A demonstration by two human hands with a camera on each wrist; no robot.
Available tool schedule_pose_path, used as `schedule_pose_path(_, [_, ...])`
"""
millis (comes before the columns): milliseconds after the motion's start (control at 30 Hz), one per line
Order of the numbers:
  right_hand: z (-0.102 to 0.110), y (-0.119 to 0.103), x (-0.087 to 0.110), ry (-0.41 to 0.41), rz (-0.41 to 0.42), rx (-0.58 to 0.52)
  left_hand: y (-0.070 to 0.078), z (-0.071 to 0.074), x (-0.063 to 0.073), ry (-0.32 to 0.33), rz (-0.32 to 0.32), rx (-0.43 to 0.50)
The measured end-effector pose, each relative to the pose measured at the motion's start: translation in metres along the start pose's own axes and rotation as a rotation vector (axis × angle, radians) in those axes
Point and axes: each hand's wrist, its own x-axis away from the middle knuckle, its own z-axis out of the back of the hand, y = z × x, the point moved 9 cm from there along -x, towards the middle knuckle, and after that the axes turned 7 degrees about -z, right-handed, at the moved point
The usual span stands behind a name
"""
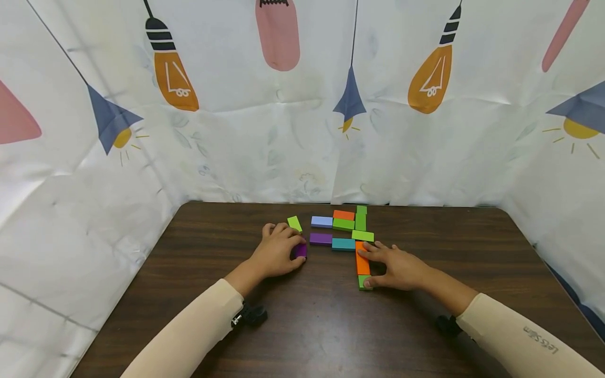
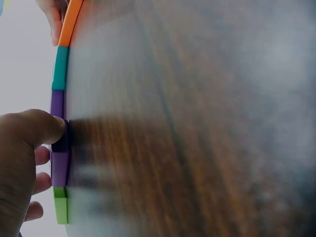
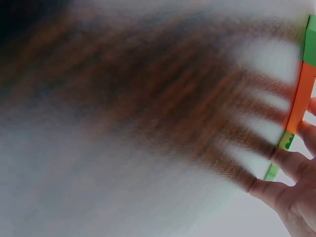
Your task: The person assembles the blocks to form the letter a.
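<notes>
My left hand [image 1: 279,251] pinches a purple block [image 1: 301,250] by its ends, thumb at the near side and fingers at the far side. In the left wrist view the thumb presses against that block's dark side [image 2: 60,140]. Just beyond the hand lies a lime block [image 1: 294,223]. My right hand [image 1: 397,268] rests spread beside an orange block [image 1: 362,258], its fingertips touching the upper part. The right thumb lies on a small green block [image 1: 362,282] that abuts the orange one's near end.
More flat blocks lie in line on the dark wooden table [image 1: 312,325]: purple [image 1: 320,239], teal [image 1: 343,244], lime [image 1: 363,235], light blue [image 1: 322,222], green [image 1: 343,224] and orange-red [image 1: 343,215]. Green blocks [image 1: 361,221] run up to the back edge. A patterned curtain [image 1: 307,147] hangs behind.
</notes>
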Motion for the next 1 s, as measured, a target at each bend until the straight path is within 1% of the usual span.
schedule_pose_path(100, [0.000, 0.000, 0.000, -0.002, -0.003, 0.002, 0.002, 0.001, 0.002, -0.001, -0.019, -0.008])
schedule_pose_path(333, [0.001, -0.001, -0.001, -0.001, -0.001, 0.007, 0.005, 0.004, 0.007, 0.030, -0.053, -0.011])
schedule_pose_path(467, [0.000, 0.000, 0.000, -0.002, 0.001, 0.005, 0.013, 0.005, 0.009, 0.052, -0.084, -0.021])
schedule_pose_path(533, [0.000, 0.000, 0.001, 0.000, 0.003, 0.005, 0.022, 0.006, 0.010, 0.058, -0.114, -0.011])
schedule_pose_path(633, [0.001, 0.000, 0.001, 0.006, 0.004, 0.002, 0.039, 0.008, 0.010, 0.064, -0.174, 0.014])
schedule_pose_path(800, [0.002, -0.001, 0.001, 0.012, 0.002, -0.002, 0.072, 0.009, 0.010, 0.057, -0.265, 0.039])
schedule_pose_path(1000, [0.001, 0.000, 0.001, 0.016, -0.001, -0.005, 0.106, 0.007, 0.009, 0.033, -0.347, 0.061])
